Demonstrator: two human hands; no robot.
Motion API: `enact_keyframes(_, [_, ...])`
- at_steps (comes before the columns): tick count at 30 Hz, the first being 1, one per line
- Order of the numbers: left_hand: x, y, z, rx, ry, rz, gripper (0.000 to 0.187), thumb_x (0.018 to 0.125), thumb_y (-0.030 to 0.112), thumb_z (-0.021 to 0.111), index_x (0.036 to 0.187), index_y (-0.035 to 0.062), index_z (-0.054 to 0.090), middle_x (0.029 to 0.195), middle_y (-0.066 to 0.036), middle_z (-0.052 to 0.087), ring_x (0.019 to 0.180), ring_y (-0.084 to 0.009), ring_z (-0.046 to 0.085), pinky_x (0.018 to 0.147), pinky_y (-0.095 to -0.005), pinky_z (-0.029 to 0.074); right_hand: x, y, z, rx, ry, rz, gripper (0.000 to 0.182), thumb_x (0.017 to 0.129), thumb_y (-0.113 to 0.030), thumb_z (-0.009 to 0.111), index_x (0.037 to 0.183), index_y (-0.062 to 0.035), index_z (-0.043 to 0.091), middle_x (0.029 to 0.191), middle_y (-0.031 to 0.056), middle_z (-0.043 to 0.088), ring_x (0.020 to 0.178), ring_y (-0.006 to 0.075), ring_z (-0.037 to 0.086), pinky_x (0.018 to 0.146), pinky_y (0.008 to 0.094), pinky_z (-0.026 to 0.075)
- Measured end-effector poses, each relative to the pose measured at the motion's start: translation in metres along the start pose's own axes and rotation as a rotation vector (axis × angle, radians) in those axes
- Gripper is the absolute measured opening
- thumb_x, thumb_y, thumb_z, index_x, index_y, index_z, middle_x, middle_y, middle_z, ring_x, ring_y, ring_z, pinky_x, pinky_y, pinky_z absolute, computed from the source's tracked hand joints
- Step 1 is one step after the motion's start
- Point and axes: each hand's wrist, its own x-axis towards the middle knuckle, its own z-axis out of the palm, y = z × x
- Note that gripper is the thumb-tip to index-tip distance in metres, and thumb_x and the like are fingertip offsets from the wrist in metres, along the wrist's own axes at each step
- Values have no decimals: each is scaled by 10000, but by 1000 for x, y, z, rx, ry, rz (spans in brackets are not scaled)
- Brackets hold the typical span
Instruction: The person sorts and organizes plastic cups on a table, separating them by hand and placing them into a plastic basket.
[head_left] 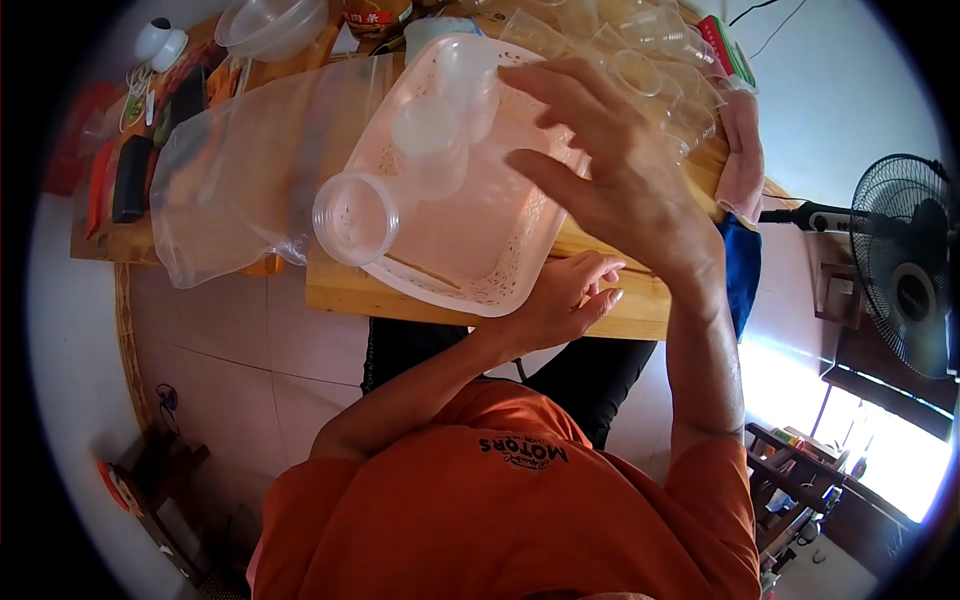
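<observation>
My right hand [625, 165] is over the right side of a pink plastic basket [490, 298], fingers stretched and thumb apart, with nothing between them. My left hand [572, 298] rests by the basket's near right corner at the table edge, its fingers loosely curled and the thumb away from them, holding nothing. Inside the basket, a frosted plastic cup [432, 150] stands near the left wall, and another translucent cup [468, 85] is behind it. A clear round cup [355, 220] overlaps the basket's left rim, its mouth towards me.
A large clear plastic bag [245, 165] lies flat left of the basket. Many clear cups [640, 70] crowd the table's back right. Clear bowls [272, 28] and a labelled jar [377, 15] stand at the back. A pink cloth [740, 150] hangs at the right edge, near a fan [905, 265].
</observation>
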Motion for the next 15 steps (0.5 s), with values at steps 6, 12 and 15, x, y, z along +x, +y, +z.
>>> enact_keyframes(6, [0,3,-4,19,-29,-6,308,941,159,604,1206,9,556,1026,-165,670,854,-281,667,791,-383,514,32,-8,40,-295,-21,-226,544,820,-166,751,1318,-118,539,1367,180,482,1066,382,618,929,465,522])
enact_keyframes(12, [1,1,-2,2,-8,-3,221,874,104,605,1048,-31,592,975,-197,652,914,-331,612,801,-436,465,23,-7,41,-302,-111,-251,450,784,-162,764,1178,-56,573,1177,152,575,1086,359,611,910,444,524])
enact_keyframes(15, [0,-3,1,122,74,117,300,962,216,570,1183,12,576,1062,-189,682,922,-295,663,859,-415,504,12,-11,29,-306,-140,-112,467,764,-172,785,1160,-53,569,1134,127,599,983,326,648,850,417,530])
